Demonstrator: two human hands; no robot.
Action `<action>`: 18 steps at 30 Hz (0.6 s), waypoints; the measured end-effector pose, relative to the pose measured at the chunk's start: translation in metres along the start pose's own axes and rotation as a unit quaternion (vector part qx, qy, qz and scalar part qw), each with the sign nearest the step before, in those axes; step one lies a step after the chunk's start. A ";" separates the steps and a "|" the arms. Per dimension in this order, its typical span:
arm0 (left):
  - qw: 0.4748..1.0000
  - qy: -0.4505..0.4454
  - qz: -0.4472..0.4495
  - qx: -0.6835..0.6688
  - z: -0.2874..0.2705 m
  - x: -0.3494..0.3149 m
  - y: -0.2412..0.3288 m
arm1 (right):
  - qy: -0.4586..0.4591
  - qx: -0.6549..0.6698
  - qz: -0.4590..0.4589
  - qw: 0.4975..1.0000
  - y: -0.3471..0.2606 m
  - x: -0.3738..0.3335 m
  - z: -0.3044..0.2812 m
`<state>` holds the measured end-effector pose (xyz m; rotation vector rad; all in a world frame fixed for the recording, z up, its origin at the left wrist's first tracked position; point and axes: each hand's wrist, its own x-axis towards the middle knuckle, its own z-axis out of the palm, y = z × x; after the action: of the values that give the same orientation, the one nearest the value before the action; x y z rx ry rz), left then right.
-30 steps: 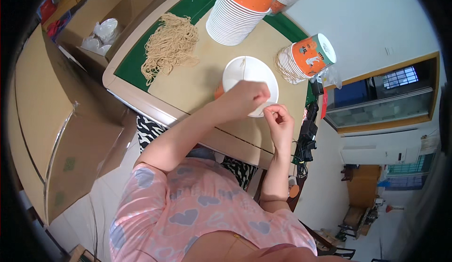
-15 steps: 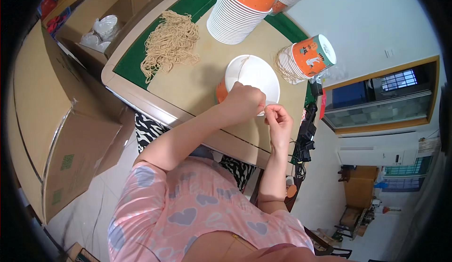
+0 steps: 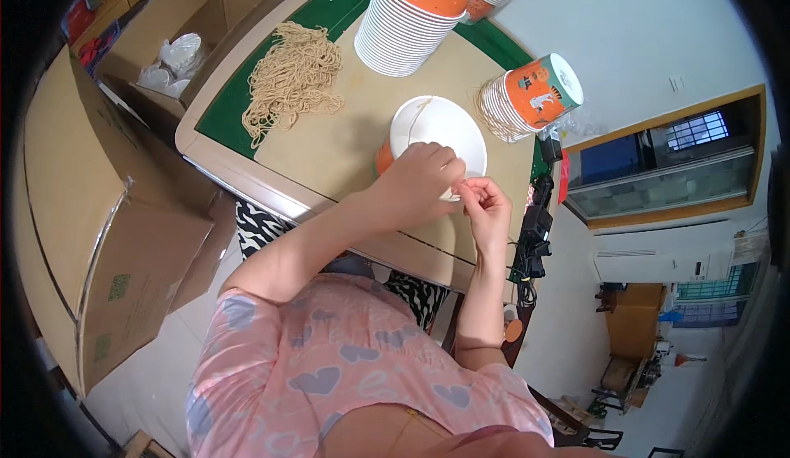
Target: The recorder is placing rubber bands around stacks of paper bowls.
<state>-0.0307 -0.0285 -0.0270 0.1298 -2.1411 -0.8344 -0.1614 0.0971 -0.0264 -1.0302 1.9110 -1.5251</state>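
Note:
A paper bucket (image 3: 455,131), white inside and orange outside, stands near the table's front edge. Tan string (image 3: 416,117) runs from its far rim down across the opening to my left hand. My left hand (image 3: 421,176) is closed over the bucket's near side, its fingers curled round the string. Close against it, at the near right rim, my right hand (image 3: 489,211) pinches with thumb and forefinger at the string's end. What lies between the fingertips is mostly hidden by the hands.
Tangled tan string (image 3: 295,79) lies at the back left. Behind the bucket rises a tall stack of paper buckets (image 3: 409,26); a shorter stack wound with string (image 3: 527,100) is to its right. Black power adapters (image 3: 536,227) line the right edge. Cardboard boxes (image 3: 144,252) stand left of the table.
My left hand has turned, its knuckles rolling over toward the right hand, and its fingers are nearer the right fingertips. The bucket and the stacks stay in place.

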 end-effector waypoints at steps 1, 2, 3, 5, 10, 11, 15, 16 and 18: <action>0.985 0.063 0.102 0.126 -0.001 -0.006 0.004 | 0.011 0.016 0.009 1.000 -0.002 0.000 0.001; 0.980 0.042 0.117 0.155 0.003 -0.020 0.007 | 0.013 0.017 0.010 1.000 0.000 0.000 0.001; 0.974 0.021 0.131 0.183 0.010 -0.038 0.009 | 0.009 0.012 0.007 1.000 0.002 0.001 -0.001; 0.972 0.033 0.134 0.190 0.025 -0.063 0.007 | 0.002 0.009 0.005 1.000 0.002 0.001 0.000; 0.984 0.073 -0.108 0.124 0.043 -0.080 0.012 | 0.009 -0.038 -0.029 0.999 0.006 0.002 0.005; 0.984 0.073 -0.111 0.123 0.047 -0.081 0.012 | 0.007 -0.040 -0.028 0.999 0.006 0.001 0.006; 0.978 0.001 -0.141 0.151 0.051 -0.074 0.014 | 0.013 -0.062 -0.030 0.998 0.002 0.001 0.010; 0.981 -0.007 -0.096 0.165 0.047 -0.069 0.020 | 0.017 -0.066 -0.027 0.997 0.001 0.000 0.010; 0.985 0.035 -0.017 0.169 0.033 -0.052 0.029 | 0.012 -0.075 -0.020 0.997 -0.005 -0.003 0.009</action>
<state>-0.0154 0.0295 -0.0587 0.3660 -2.2024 -0.4722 -0.1518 0.0938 -0.0244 -1.1258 2.0580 -1.4406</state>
